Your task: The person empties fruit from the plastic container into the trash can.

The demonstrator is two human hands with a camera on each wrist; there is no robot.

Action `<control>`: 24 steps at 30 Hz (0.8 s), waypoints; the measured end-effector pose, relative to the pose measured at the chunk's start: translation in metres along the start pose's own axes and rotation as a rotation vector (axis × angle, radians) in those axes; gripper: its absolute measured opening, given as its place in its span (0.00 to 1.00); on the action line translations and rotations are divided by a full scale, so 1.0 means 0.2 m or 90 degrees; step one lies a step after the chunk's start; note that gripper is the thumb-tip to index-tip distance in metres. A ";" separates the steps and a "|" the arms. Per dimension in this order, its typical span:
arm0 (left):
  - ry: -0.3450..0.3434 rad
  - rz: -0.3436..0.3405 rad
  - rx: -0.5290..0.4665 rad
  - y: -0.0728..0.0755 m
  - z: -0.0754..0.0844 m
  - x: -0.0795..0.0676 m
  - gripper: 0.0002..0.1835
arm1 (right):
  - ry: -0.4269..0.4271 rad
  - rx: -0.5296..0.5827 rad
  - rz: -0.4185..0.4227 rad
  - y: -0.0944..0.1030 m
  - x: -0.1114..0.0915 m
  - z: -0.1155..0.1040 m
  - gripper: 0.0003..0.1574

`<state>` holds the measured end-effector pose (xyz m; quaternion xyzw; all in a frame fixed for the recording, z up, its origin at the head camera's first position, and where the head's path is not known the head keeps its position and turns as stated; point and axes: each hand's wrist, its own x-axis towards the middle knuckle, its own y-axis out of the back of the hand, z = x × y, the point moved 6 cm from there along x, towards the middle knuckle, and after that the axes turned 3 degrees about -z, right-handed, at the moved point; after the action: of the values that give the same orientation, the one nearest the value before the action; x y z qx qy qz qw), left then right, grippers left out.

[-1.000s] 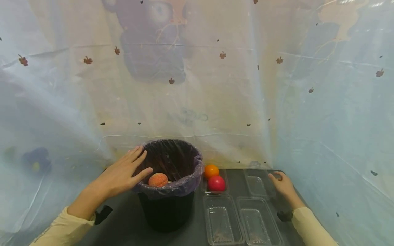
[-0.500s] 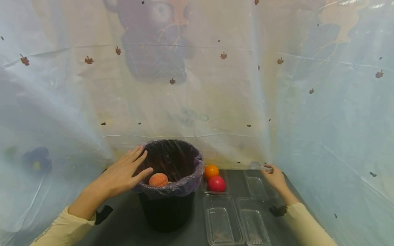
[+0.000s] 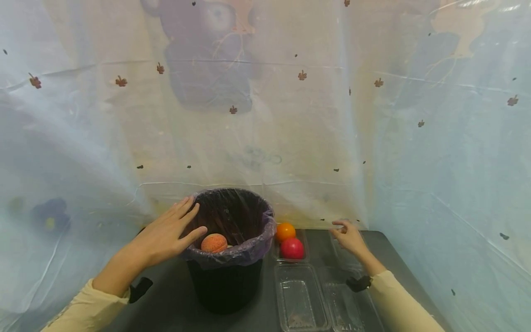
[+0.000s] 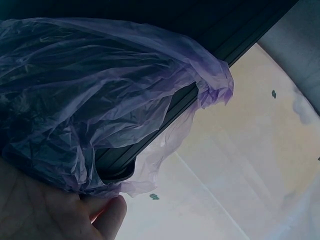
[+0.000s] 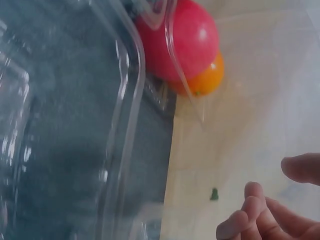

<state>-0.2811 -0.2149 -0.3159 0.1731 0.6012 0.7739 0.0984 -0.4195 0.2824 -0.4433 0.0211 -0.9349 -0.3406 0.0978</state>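
Observation:
My left hand rests at the left rim of a black bin, fingers straight. The bin is lined with a thin purple bag, folded over its rim. Inside sits a rough orange-pink ball. My right hand hovers over the back right clear plastic container. Its fingers are loosely bent; in the right wrist view thumb and fingers stand apart with nothing between them. Left of it, a round red thing and an orange fruit sit in another clear container.
Two more clear containers stand in front, a left one and a right one partly behind the right forearm. All stand on a dark table. Patterned plastic sheeting encloses the back and sides.
My right hand has moved left from the table's right edge to above the back right container. The left hand has stayed at the bin's rim.

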 end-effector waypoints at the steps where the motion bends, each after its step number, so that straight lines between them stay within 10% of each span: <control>1: 0.000 -0.001 -0.001 0.00 0.00 0.00 0.48 | 0.002 -0.001 -0.002 -0.02 0.01 -0.01 0.30; 24: 0.004 -0.004 0.002 0.00 0.00 0.00 0.48 | -0.001 0.098 -0.178 -0.40 0.07 -0.05 0.34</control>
<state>-0.2819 -0.2150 -0.3162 0.1691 0.6031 0.7732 0.0987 -0.4339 0.2133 -0.4835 0.1583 -0.9463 -0.2781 0.0466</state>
